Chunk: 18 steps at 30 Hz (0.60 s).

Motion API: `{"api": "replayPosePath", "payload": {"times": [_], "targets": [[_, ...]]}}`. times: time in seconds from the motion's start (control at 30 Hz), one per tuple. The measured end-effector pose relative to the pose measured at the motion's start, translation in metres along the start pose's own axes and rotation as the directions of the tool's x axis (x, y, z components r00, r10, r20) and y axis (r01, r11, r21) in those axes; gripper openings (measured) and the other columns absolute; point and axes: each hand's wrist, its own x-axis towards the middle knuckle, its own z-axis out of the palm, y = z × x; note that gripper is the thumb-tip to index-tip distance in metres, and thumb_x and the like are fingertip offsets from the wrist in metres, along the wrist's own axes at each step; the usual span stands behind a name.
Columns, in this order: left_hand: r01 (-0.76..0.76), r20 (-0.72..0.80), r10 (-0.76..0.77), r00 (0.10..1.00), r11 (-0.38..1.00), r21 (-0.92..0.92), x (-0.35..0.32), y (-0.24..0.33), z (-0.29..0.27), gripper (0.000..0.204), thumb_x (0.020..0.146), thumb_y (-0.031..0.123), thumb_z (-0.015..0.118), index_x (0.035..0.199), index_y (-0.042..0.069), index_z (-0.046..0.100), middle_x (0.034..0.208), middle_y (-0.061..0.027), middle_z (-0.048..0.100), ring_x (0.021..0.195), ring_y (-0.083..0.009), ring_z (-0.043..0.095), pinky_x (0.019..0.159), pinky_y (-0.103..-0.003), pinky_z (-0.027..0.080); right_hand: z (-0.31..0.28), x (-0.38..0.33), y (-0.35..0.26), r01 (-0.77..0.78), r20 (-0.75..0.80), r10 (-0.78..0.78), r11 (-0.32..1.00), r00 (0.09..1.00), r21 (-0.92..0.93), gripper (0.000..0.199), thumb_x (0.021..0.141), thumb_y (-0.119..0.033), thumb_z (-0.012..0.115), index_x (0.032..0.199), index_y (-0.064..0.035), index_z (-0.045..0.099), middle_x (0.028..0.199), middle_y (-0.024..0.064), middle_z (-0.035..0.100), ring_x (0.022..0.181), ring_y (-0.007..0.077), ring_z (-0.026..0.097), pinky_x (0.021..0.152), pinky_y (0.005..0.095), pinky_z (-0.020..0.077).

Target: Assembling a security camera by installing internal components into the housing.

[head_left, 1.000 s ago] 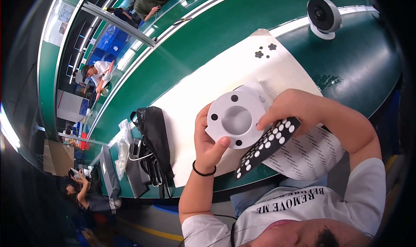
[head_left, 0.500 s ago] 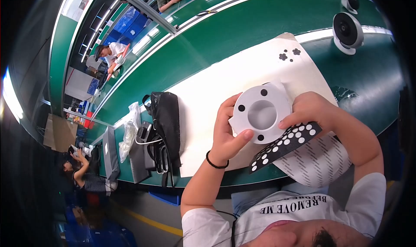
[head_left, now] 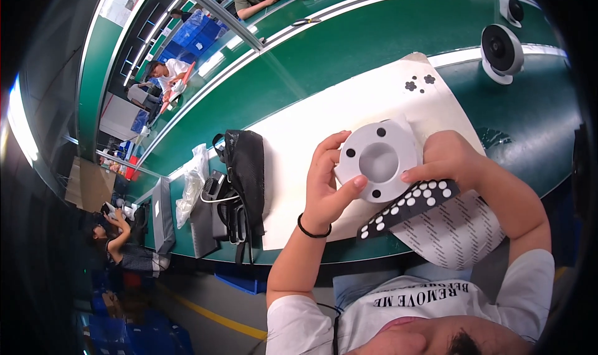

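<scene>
Above the pale sheet, both hands hold a white round base with a round recess in its middle. Three black round pads show on its rim. My left hand wraps its left side, thumb lying on the lower rim. At the right, my right hand grips the edge, its thumb tip pressed on the rim; anything beneath that thumb is hidden. Below the base is a black strip with white round spots, partly under my right hand; I cannot tell whether that hand also holds it.
A white sheet with grey printed marks lies at the table's near edge. To the left are a black bag, a clear plastic bag and grey boxes. White-and-black round cameras stand at the far right. Other people sit beyond.
The base has tilted slightly, and the view has shifted a little. Both hands keep their hold, with my right thumb still on the rim.
</scene>
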Motion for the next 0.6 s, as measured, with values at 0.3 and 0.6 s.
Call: {"api": "replayPosePath", "payload": {"times": [0.3,0.6], "targets": [[-0.137,-0.241,0.235,0.942,0.921,0.364,0.042,0.007,-0.030,0.026,0.075,0.014,0.065,0.093,0.000,0.054,0.117,-0.0123,0.040,0.106,-0.0206,0.042,0.089,-0.030,0.034,-0.010,-0.001,0.002,-0.002,-0.075,0.011,0.992,0.997,0.124,0.035,0.060,-0.015,0.068,0.094,-0.0158,0.061,0.063,0.0019,0.054,0.057,0.0249,0.052,0.054,0.0337,0.0386],[-0.198,0.269,0.307,0.913,-0.243,0.950,0.148,-0.128,-0.103,0.016,0.072,0.010,0.057,0.088,0.005,0.057,0.102,-0.0031,0.052,0.113,-0.0217,0.042,0.101,-0.041,0.026,0.004,0.000,0.001,-0.017,-0.160,0.028,0.998,0.987,0.068,0.031,0.058,-0.015,0.069,0.087,-0.0147,0.058,0.068,0.0027,0.054,0.065,0.0245,0.055,0.059,0.0346,0.0429]]}}
